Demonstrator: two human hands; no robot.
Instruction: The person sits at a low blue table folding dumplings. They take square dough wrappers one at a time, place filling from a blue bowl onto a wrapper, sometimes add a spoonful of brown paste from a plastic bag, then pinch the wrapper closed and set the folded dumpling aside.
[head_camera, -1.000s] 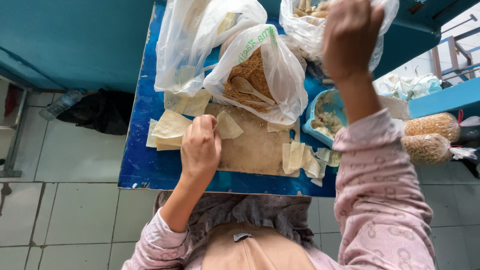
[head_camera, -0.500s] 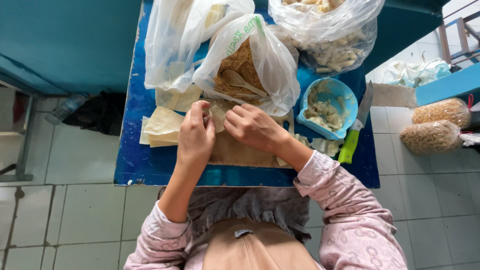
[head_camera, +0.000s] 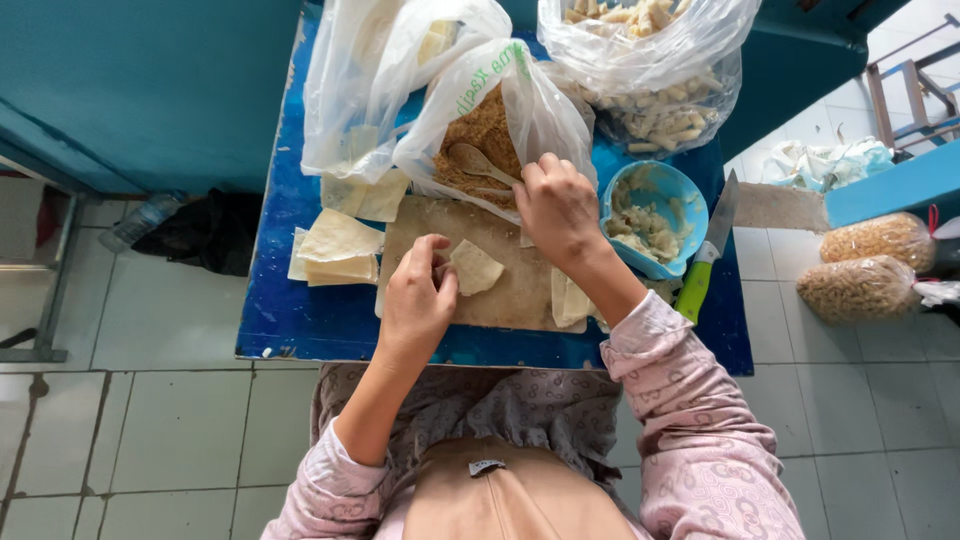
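Note:
A pale square dough wrapper lies on a brown board on the blue table. My left hand rests on the board with its fingertips touching the wrapper's left edge. My right hand reaches to the mouth of a clear bag of brown crumbs, its fingers at the handle of a wooden spoon lying in the crumbs. Whether the fingers close on the handle is hidden.
A stack of wrappers lies left of the board, more by my right wrist. A blue bowl of white filling and a green-handled knife sit at the right. Bags of pale rolled pieces stand behind. Tiled floor surrounds the table.
My right hand dropped from high above the table to the wrapper, then moved up to the spoon in the crumb bag. My left hand stayed at the wrapper on the board.

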